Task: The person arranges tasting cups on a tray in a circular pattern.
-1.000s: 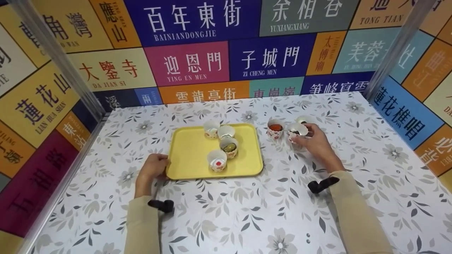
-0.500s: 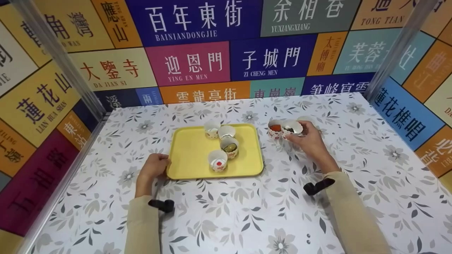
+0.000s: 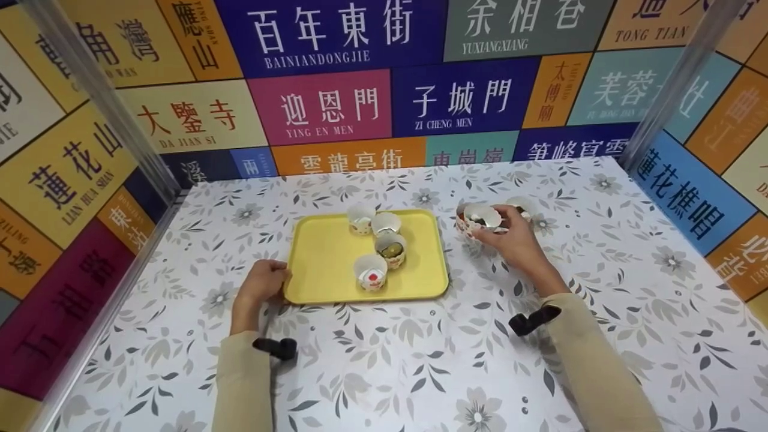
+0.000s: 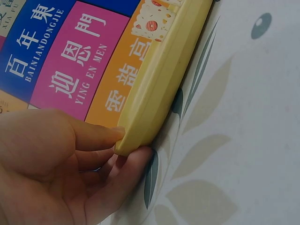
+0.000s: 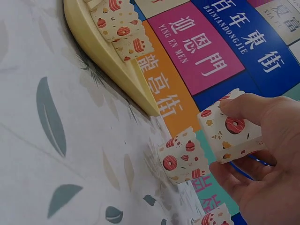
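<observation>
My left hand (image 3: 259,287) pinches the left end of a yellow tray (image 3: 324,282), thumb over the rim and fingers beneath, as the left wrist view shows. Several patterned paper baking cups stand on the tray, among them one with green contents (image 3: 390,251) and one with a red spot on white (image 3: 370,273). Right of the tray, my right hand (image 3: 517,243) grips another paper cup (image 5: 232,124), dark and white inside. It is raised off the table in the right wrist view. Partly hidden behind it in the head view stands the paper cup with orange-red contents (image 3: 461,225).
Beyond my right hand stands another paper cup (image 3: 521,206), partly covered by the hand. A floral cloth (image 3: 384,360) covers the table. Colourful sign-printed walls (image 3: 324,108) enclose the back and sides, with clear posts (image 3: 678,84) at the corners.
My right hand has moved left with its paper cup, from beside the orange-red cup to in front of it. The cup at the far right shows more. My left hand stays on the tray.
</observation>
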Demonstrator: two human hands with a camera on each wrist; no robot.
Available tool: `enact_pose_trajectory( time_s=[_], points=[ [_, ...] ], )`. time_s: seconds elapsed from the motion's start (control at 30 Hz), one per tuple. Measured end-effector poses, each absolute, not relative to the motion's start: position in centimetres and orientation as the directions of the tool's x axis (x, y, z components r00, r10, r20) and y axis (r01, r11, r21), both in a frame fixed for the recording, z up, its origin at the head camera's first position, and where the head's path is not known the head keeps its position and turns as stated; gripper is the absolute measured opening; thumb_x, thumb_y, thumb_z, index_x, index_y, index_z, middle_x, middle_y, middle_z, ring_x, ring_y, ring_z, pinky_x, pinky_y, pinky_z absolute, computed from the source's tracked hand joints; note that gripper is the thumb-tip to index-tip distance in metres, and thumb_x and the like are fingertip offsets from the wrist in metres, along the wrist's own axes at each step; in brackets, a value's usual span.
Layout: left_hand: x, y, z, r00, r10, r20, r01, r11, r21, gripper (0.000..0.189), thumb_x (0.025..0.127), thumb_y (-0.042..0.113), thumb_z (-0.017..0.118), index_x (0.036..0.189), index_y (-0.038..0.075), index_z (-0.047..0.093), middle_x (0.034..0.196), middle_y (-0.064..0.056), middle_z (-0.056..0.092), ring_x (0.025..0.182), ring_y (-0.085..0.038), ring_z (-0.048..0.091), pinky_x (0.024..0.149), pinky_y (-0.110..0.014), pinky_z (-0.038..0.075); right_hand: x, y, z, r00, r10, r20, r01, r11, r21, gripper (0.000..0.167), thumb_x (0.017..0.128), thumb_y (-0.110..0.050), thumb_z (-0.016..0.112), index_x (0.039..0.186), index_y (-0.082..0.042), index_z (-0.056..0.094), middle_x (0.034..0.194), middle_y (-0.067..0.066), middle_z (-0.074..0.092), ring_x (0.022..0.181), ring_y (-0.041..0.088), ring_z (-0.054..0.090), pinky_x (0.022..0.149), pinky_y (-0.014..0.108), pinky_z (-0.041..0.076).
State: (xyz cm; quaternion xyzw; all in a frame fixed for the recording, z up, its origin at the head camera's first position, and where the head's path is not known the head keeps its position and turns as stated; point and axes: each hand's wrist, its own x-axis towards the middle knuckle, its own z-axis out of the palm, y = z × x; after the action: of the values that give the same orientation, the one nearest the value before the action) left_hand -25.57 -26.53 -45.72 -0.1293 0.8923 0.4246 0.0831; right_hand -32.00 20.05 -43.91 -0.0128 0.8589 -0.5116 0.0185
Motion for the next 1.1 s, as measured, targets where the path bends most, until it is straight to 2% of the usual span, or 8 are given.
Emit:
enact_pose_trajectory(
  time_s=[0.2,0.33,0.5,0.67,0.83,0.97,1.1],
  points=[
    [-25.7,-26.5,-45.7,-0.954,-0.146,-0.263,-0.297,0.599,0.743,0.041,0.101,0.011,0.047,0.134,-0.010,0.056,0.132,-0.030,0.060,0.099,-0.027,0.068,0.081,-0.031,0.055,-31.5,19.0,-43.5,-0.997,-0.071,-0.011,-0.023,0.456,-0.890,0.072,0.089,-0.025,0.076,0.148,-0.006,0.039,0.147,0.019,0.049,0.123,0.034,0.057,0.088,0.022,0.053],
    [-25.8,-26.5,-45.7,-0.948,-0.155,-0.276,-0.313,0.593,0.742,0.041,0.101,0.012,0.048,0.135,-0.010,0.056,0.132,-0.030,0.060,0.093,-0.021,0.067,0.075,-0.028,0.055,-31.2,18.2,-43.4,-0.996,-0.087,-0.005,-0.036,0.460,-0.887,0.069,0.089,-0.024,0.076,0.147,-0.009,0.042,0.144,0.017,0.053,0.120,0.032,0.060,0.083,0.019,0.054],
    [-25.8,-26.5,-45.8,-0.941,-0.163,-0.297,-0.335,0.583,0.741,0.042,0.101,0.012,0.048,0.136,-0.010,0.054,0.132,-0.029,0.060,0.090,-0.020,0.066,0.071,-0.027,0.055,-30.7,16.9,-43.2,-0.993,-0.118,-0.030,-0.031,0.483,-0.875,0.068,0.089,-0.025,0.076,0.147,-0.015,0.042,0.151,0.014,0.048,0.117,0.029,0.061,0.086,0.025,0.055],
    [-25.8,-26.5,-45.8,-0.941,-0.168,-0.294,-0.336,0.576,0.745,0.042,0.101,0.012,0.048,0.137,-0.010,0.053,0.133,-0.030,0.059,0.092,-0.022,0.066,0.073,-0.029,0.057,-30.0,15.3,-43.0,-0.987,-0.162,-0.024,-0.056,0.470,-0.881,0.070,0.089,-0.026,0.076,0.148,-0.013,0.040,0.154,0.015,0.046,0.113,0.030,0.063,0.090,0.033,0.056],
    [-25.7,-26.5,-45.9,-0.945,-0.163,-0.284,-0.325,0.583,0.745,0.041,0.100,0.012,0.048,0.134,-0.010,0.056,0.129,-0.029,0.062,0.090,-0.021,0.067,0.074,-0.028,0.055,-29.3,13.8,-43.1,-0.979,-0.204,-0.029,-0.078,0.497,-0.864,0.072,0.088,-0.029,0.075,0.149,-0.014,0.040,0.151,0.016,0.048,0.114,0.031,0.063,0.092,0.038,0.055],
    [-25.8,-26.5,-45.9,-0.944,-0.159,-0.291,-0.328,0.570,0.753,0.042,0.100,0.011,0.048,0.135,-0.010,0.054,0.130,-0.030,0.061,0.089,-0.021,0.067,0.072,-0.028,0.057,-28.9,13.0,-43.4,-0.971,-0.238,0.013,-0.136,0.509,-0.850,0.070,0.088,-0.029,0.076,0.148,-0.013,0.043,0.149,0.016,0.049,0.112,0.032,0.065,0.093,0.041,0.056],
    [-26.0,-26.6,-45.7,-0.947,-0.146,-0.288,-0.317,0.581,0.749,0.042,0.101,0.011,0.047,0.137,-0.010,0.054,0.132,-0.030,0.060,0.090,-0.021,0.067,0.071,-0.028,0.056,-28.8,12.0,-43.5,-0.968,-0.245,0.044,-0.173,0.534,-0.828,0.070,0.086,-0.029,0.078,0.146,-0.012,0.046,0.149,0.015,0.051,0.119,0.032,0.062,0.100,0.045,0.052]
  ],
)
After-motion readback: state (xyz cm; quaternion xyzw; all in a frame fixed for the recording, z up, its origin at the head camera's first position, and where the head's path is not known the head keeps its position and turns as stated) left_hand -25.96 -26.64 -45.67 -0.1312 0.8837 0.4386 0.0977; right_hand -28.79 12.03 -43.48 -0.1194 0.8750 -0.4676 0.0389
